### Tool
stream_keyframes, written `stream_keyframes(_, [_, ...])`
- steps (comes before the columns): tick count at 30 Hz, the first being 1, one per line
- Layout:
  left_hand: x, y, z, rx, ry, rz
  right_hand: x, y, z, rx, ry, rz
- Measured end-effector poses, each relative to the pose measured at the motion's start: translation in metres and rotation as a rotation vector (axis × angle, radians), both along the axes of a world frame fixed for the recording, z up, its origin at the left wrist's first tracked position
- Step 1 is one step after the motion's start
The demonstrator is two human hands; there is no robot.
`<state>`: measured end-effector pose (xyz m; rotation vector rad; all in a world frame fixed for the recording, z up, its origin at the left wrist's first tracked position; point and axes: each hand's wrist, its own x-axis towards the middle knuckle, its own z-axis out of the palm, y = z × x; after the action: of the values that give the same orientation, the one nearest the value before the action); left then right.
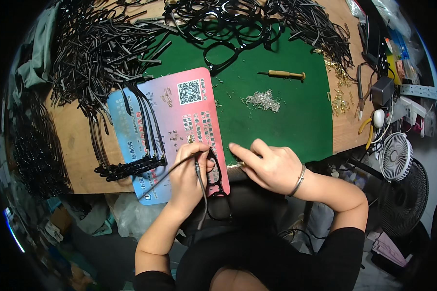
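My left hand (186,178) is closed on a black spectacle frame (219,172), over the lower right edge of a pink and blue printed mat (210,97). Thin dark temples stick out past my fingers on that frame, and its lower rim hangs beyond the table edge. To the right, my right hand (273,167) hovers at the front edge of the green mat (296,126). Its index finger points left, apart from the curled fingers. Nothing shows in its grip. Ahead of it lies a heap of tiny silvery screws (263,101). Farther back rests a brass-coloured screwdriver (285,74).
Loose dark temples (107,53) are piled at the back left. Glossy black frames (223,56) lie at the back. Several glasses (131,169) line the printed mat's left side. Gold parts (341,104), pliers (366,133) and a white fan (396,156) are at the right.
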<state>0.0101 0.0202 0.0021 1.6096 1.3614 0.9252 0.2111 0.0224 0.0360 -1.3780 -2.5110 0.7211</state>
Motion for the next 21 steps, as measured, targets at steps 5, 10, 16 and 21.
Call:
stream_keyframes(5, [0.000, 0.003, 0.001, 0.131, 0.176, -0.082, 0.008, -0.001, 0.005, -0.033, -0.135, -0.007])
stream_keyframes(10, [-0.002, 0.002, 0.002, 0.081, 0.133, -0.089, 0.029, 0.000, 0.020, -0.243, 0.058, -0.154])
stream_keyframes(16, [0.002, -0.001, -0.003, 0.095, 0.103, -0.037, 0.027, -0.006, 0.005, -0.007, -0.059, -0.044])
stream_keyframes(21, [0.003, -0.002, -0.001, 0.085, 0.128, -0.022, 0.020, -0.009, -0.004, 0.189, -0.138, -0.060])
